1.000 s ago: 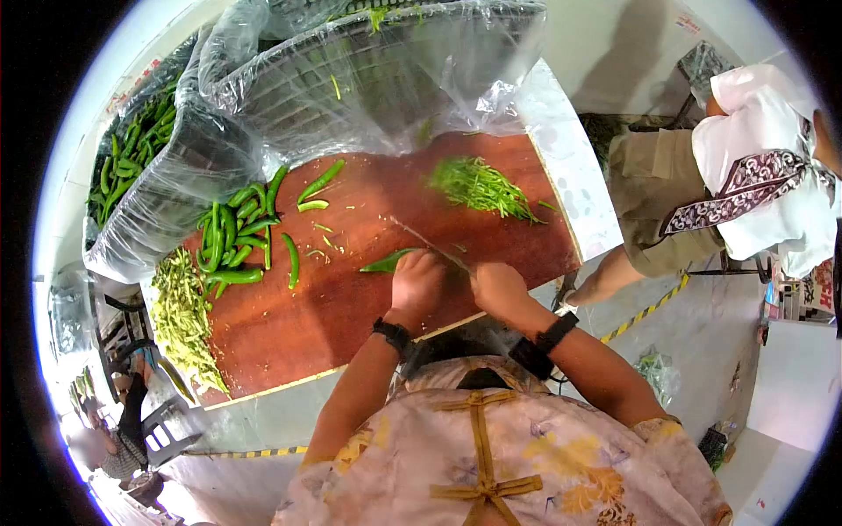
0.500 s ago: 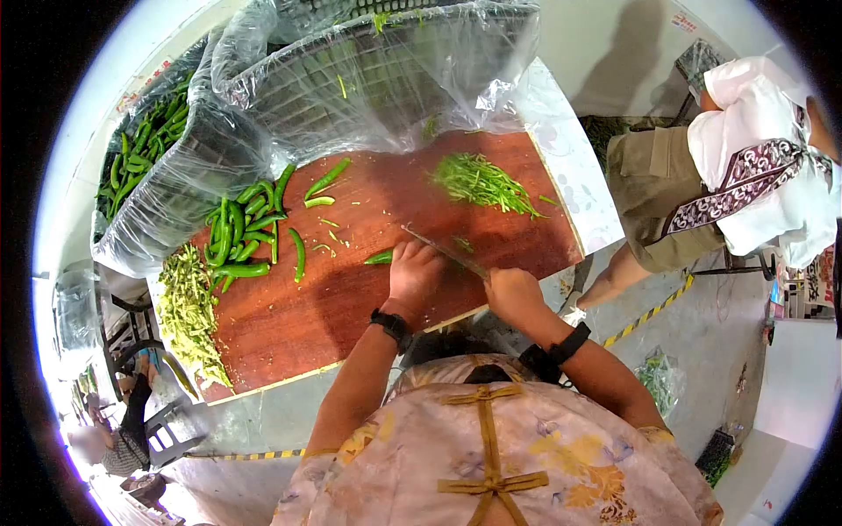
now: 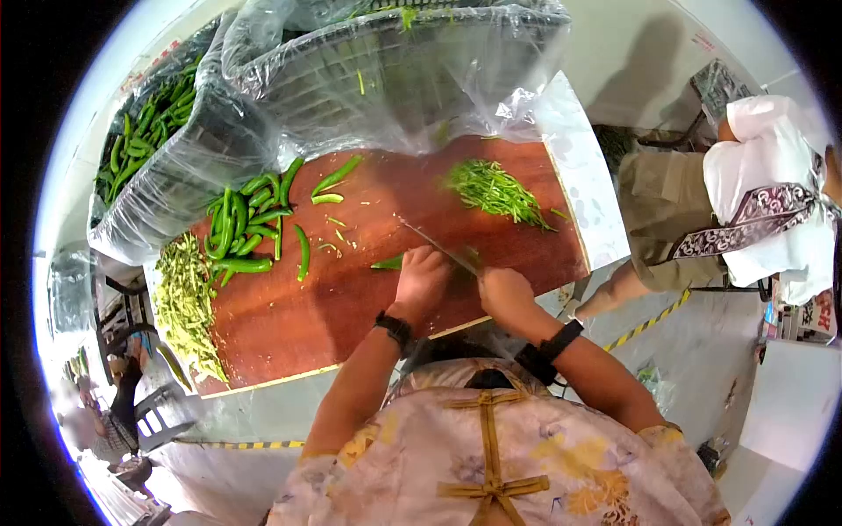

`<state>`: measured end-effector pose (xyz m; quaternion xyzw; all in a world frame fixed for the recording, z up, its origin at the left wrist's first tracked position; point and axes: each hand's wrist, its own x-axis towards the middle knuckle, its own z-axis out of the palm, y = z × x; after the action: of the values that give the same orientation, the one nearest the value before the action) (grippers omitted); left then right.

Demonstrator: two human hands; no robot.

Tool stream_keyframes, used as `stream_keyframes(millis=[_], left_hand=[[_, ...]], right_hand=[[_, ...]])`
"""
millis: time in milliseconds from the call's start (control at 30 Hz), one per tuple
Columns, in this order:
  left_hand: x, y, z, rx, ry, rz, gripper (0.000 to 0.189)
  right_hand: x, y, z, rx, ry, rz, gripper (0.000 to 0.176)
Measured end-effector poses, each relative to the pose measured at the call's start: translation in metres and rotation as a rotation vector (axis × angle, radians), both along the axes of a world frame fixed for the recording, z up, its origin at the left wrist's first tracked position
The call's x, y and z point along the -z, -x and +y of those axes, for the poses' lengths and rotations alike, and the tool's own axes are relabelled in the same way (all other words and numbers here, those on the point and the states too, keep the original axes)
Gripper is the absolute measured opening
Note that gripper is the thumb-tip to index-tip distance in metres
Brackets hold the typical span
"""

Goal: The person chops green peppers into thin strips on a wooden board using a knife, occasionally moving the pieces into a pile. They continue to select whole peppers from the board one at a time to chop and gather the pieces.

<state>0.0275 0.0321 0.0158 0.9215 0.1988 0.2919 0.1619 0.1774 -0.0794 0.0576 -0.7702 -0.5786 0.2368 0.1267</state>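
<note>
My left hand [image 3: 424, 276] is closed on a green chili pepper [image 3: 386, 262], pressing it to the reddish-brown board [image 3: 289, 337]; the pepper's end sticks out on the left. In my right hand [image 3: 506, 294] is a knife [image 3: 438, 248], its thin blade slanting up and left past my left fingertips. The knife's handle is hidden in my fist. Beyond the blade lies a heap of shredded green pepper [image 3: 498, 191]. Whole green peppers [image 3: 241, 228] are piled on the board's left side, with a few loose ones nearer the middle.
Pale yellow-green scraps [image 3: 184, 311] cover the board's left edge. Behind stands a plastic-lined crate [image 3: 395, 79]; another crate at the left holds many green peppers [image 3: 145, 140]. A person in a white top [image 3: 772, 210] stands at the right. A chair [image 3: 158, 416] is at lower left.
The view has shifted slightly. The green bits that lay right of my left hand now show less clearly beside the blade. Both hands keep their hold on pepper and knife.
</note>
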Motion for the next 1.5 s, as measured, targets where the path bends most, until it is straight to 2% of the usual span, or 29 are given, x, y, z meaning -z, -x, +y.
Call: stream_keyframes(millis=[133,200,233,300,333,600,767,867,933,1033,1167,1267,1367,1500], left_hand=[[0.002,0.003,0.0,0.038,0.063,-0.001,0.02],[0.004,0.003,0.0,0.024,0.077,-0.025,0.019],[0.006,0.003,0.0,0.012,0.095,-0.046,0.019],[0.007,0.003,0.0,0.006,0.062,-0.052,0.013],[0.008,0.002,-0.001,0.009,0.029,-0.054,0.007],[0.011,0.0,0.001,0.012,0.038,-0.105,0.006],[0.014,0.0,0.002,0.002,0.046,-0.105,0.006],[0.009,-0.001,0.002,0.006,0.042,-0.132,0.007],[0.01,0.0,0.003,0.004,0.012,-0.139,0.009],[0.011,0.005,0.003,0.042,0.099,-0.043,0.019],[0.008,0.006,0.001,0.04,0.103,-0.1,0.018],[0.009,0.006,0.001,0.043,0.078,-0.109,0.016],[0.008,0.005,0.001,0.039,0.052,-0.087,0.011],[0.014,0.004,0.004,0.047,0.068,-0.085,0.012]], right_hand=[[0.01,0.009,0.023,-0.001,-0.03,-0.065,0.024],[0.01,0.005,0.022,0.005,-0.18,-0.052,0.025],[0.007,0.002,0.016,0.0,-0.179,-0.053,0.025],[-0.002,-0.001,-0.001,-0.009,-0.072,-0.073,0.025],[-0.009,0.004,-0.008,0.09,0.036,-0.092,0.024],[-0.017,-0.004,-0.029,0.015,0.045,-0.074,0.022],[-0.014,-0.005,-0.016,-0.033,0.11,-0.089,0.023],[-0.001,0.003,0.011,0.042,0.183,-0.061,0.024],[-0.004,0.01,0.028,-0.005,0.005,-0.035,0.026],[0.004,0.009,0.032,0.003,-0.047,-0.066,0.026],[0.012,-0.004,0.024,0.004,-0.157,-0.101,0.026],[-0.017,0.0,0.004,0.064,0.02,-0.101,0.027],[-0.025,0.001,-0.016,-0.015,0.043,-0.106,0.026],[-0.021,-0.001,-0.023,-0.009,0.044,-0.085,0.025]])
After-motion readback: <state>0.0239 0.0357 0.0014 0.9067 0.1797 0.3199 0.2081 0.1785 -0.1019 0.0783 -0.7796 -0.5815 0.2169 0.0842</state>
